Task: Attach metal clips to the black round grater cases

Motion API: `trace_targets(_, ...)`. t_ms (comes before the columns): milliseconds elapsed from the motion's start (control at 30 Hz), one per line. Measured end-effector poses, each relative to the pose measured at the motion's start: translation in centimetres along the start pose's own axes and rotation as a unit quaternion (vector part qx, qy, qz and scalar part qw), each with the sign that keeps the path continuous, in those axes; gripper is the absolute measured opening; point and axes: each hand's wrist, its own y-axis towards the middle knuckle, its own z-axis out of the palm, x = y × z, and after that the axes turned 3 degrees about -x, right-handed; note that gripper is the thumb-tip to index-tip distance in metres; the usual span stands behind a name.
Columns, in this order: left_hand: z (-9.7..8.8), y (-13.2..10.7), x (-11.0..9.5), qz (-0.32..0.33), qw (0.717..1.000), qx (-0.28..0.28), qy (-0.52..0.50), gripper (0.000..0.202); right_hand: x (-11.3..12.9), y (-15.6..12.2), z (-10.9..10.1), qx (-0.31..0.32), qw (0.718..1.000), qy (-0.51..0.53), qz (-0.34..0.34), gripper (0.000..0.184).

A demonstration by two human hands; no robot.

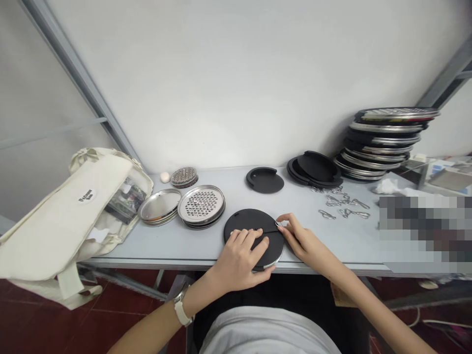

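The left hand (239,255) grasps the black disc (245,220) at the bench's (332,250) near edge, seemingly steadying it while the right hand (300,238) pinches a small shiny piece (277,224) at its rim. The disc looks matte and round, with a straight seam, a small slot and a silvery lower edge.

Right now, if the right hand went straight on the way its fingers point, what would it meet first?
The black disc, likely at its right edge; the right hand may already touch it, depth being unclear.
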Motion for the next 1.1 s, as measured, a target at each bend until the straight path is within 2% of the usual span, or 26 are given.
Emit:
trace_targets(433,0.18,-0.06,0.05,0.0,1.0,0.0,-0.004,0.047,-0.17,0.0,0.11,0.0,1.0,0.001,-0.004,0.018)
trace_targets(767,0.06,-0.06,-0.01,0.003,1.0,0.0,0.0,0.047,0.0,0.09,-0.21,0.01,0.999,-0.035,-0.007,0.027)
trace_targets(1100,0.2,-0.1,0.05,0.003,1.0,0.001,-0.003,0.048,-0.15,-0.02,0.07,0.007,1.0,-0.018,0.001,0.022)
